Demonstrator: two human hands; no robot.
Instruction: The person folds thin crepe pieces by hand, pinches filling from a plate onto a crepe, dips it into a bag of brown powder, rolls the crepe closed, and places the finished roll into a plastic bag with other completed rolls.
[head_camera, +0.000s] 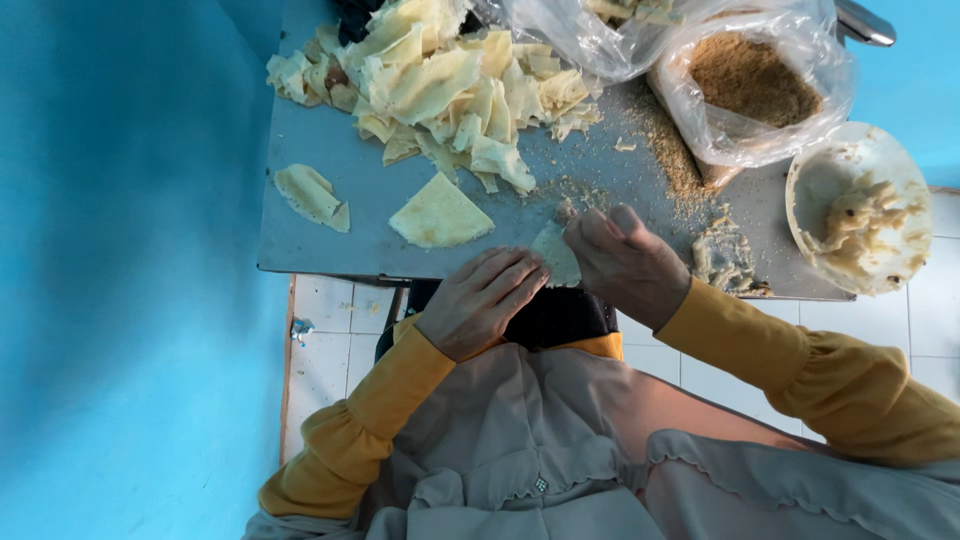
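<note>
Both hands meet at the near edge of the grey table (330, 215); the left hand (483, 303) and right hand (625, 262) pinch a pale pastry piece (556, 256) with curled fingers; its long axis runs roughly away from her, tip pointing toward the heap of wrappers (450, 85).

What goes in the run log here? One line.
left hand: on wrapper | right hand: pinching wrapper | table: wrapper pile, crumb bag, bowl

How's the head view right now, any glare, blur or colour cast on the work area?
Head view: sharp on both hands and the wrapper piece; a strong blue cast fills the left side; mild glare on the plastic bag; the table edges bow from wide-angle distortion.
</note>
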